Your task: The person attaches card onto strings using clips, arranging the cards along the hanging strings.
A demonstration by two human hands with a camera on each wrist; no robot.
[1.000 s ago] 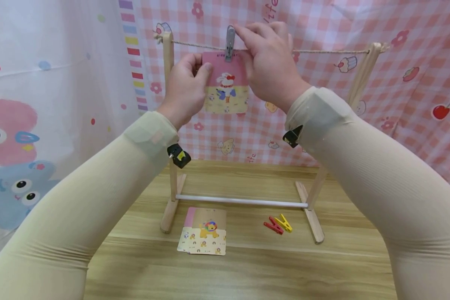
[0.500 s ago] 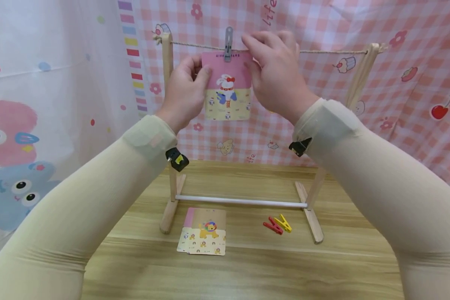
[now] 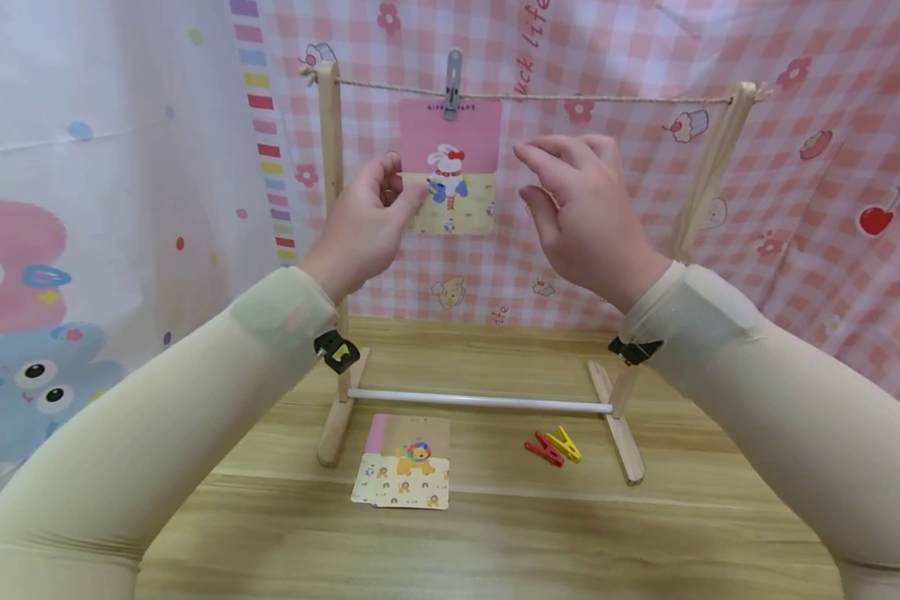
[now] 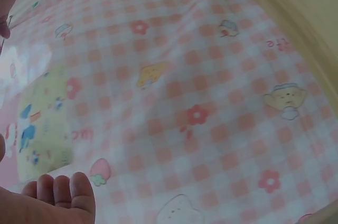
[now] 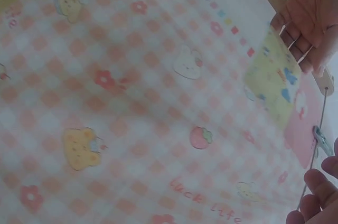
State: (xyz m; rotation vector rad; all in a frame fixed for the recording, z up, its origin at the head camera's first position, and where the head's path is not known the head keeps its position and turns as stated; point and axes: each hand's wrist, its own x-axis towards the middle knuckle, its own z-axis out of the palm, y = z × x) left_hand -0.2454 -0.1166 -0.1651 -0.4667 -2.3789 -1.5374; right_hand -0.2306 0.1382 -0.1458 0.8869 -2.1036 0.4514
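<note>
A pink and cream card (image 3: 461, 137) with a white rabbit-like figure hangs from a jute string (image 3: 585, 97). A grey clothespin (image 3: 453, 83) grips its top edge on the string. My left hand (image 3: 367, 221) is at the card's left side, fingers loosely bent, its thumb tip overlapping the card's lower left edge in the head view. In the right wrist view that left hand (image 5: 314, 15) lies close by the card's cream end (image 5: 272, 81). My right hand (image 3: 588, 208) is held in the air to the right of the card, thumb and fingers parted, with nothing between them.
The string spans two wooden posts (image 3: 332, 133) joined low down by a white rod (image 3: 480, 401). On the wooden table lie overlapping cards, the top one with a lion (image 3: 418, 462), plus a red clothespin (image 3: 544, 450) and a yellow clothespin (image 3: 565, 444). A checked curtain (image 3: 607, 50) hangs behind.
My right hand has left the clothespin and the card's upper right corner, moving down and right. My left hand has slid down from the upper left corner. The card stays hanging.
</note>
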